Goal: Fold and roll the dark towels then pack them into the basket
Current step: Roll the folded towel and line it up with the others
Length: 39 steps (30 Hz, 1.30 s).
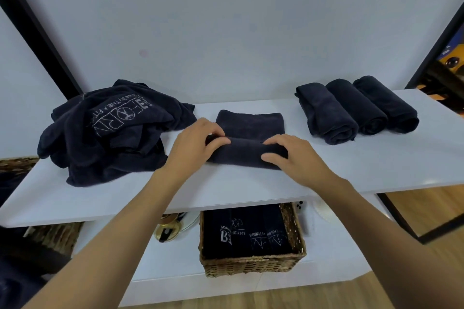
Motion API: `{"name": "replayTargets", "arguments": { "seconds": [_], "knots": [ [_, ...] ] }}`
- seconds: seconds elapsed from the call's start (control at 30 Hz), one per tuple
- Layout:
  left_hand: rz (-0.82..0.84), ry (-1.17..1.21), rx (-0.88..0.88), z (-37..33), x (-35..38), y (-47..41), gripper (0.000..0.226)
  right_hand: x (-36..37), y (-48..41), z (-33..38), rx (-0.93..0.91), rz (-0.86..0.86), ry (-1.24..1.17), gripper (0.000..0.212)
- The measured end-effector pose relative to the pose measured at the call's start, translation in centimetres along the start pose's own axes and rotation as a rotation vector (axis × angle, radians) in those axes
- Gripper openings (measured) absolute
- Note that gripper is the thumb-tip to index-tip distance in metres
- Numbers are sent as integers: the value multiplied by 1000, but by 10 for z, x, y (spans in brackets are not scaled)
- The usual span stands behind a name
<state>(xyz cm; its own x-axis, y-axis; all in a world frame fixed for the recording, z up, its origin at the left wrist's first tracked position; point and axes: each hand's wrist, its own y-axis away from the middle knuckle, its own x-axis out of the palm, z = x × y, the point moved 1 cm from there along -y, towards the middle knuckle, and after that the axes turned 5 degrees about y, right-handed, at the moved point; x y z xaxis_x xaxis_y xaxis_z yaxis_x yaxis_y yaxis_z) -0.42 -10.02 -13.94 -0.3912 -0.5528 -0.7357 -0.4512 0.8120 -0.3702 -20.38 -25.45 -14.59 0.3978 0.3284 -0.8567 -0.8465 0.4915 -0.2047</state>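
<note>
A dark towel (248,138) lies folded in the middle of the white table (226,188), its near part rolled up and its far part still flat. My left hand (198,143) grips the left end of the roll, fingers curled over it. My right hand (293,155) grips the right end the same way. A heap of unfolded dark towels (110,130) with white print lies at the left. Three rolled dark towels (356,110) lie side by side at the right. Below the table, a wicker basket (253,263) holds several rolled towels.
A white wall stands right behind the table. On the lower white shelf, a brass round object (168,229) lies left of the basket. Another wicker basket (55,236) sits under the table's left end. Black frame bars (37,30) rise at both sides.
</note>
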Motion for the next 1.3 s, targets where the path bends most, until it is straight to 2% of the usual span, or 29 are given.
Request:
{"name": "replayTargets", "arguments": {
  "seconds": [0.07,0.1,0.23,0.33,0.43,0.5,0.53,0.6,0.7,0.77,0.83,0.9,0.97,1.03,1.07,1.13,1.2,1.27,1.3],
  "knots": [
    [113,-144,124,2,4,8,58,-7,-10,-2,87,60,-165,13],
    [173,-198,136,3,6,10,65,-9,-14,-2,120,78,-213,10],
    [276,-81,46,-3,1,-6,42,-10,-21,-1,160,49,-206,12],
    [472,81,-67,-1,-9,-25,26,-8,-9,-2,-43,-93,105,27],
    [588,173,-209,-2,-14,-39,38,-6,-5,-5,-150,-58,310,49],
    [621,156,-264,-6,-13,-46,35,-5,-13,-8,-99,-19,277,45],
    [607,119,-261,-8,-12,-48,33,-7,-18,-8,-66,0,201,42],
    [472,26,-182,-7,-10,-45,27,-15,-29,-8,8,70,20,33],
    [295,-48,-37,-2,-9,-27,45,-31,-42,-9,155,277,-237,23],
    [260,-9,-39,-1,-7,-21,40,-36,-47,-9,245,383,-306,26],
    [272,1,-66,-1,-5,-25,34,-36,-52,-9,287,386,-283,29],
    [325,-20,-91,1,-4,-35,32,-31,-55,-9,288,293,-229,27],
    [379,5,-161,1,-3,-46,29,-27,-52,-6,211,75,-80,23],
    [414,46,-251,2,-3,-57,27,-21,-44,-2,11,-120,162,25],
    [421,66,-289,2,-1,-61,32,-17,-39,1,-75,-124,266,32],
    [419,61,-336,2,3,-70,42,-8,-34,1,-115,-21,409,53],
    [363,-17,-348,-2,11,-74,44,-6,-38,-3,-83,2,476,55],
    [176,-67,-353,-5,18,-69,40,-9,-48,-2,-63,-19,469,45],
    [42,-17,-380,-7,20,-64,39,-11,-52,0,-36,-3,435,40]
  ]
}}
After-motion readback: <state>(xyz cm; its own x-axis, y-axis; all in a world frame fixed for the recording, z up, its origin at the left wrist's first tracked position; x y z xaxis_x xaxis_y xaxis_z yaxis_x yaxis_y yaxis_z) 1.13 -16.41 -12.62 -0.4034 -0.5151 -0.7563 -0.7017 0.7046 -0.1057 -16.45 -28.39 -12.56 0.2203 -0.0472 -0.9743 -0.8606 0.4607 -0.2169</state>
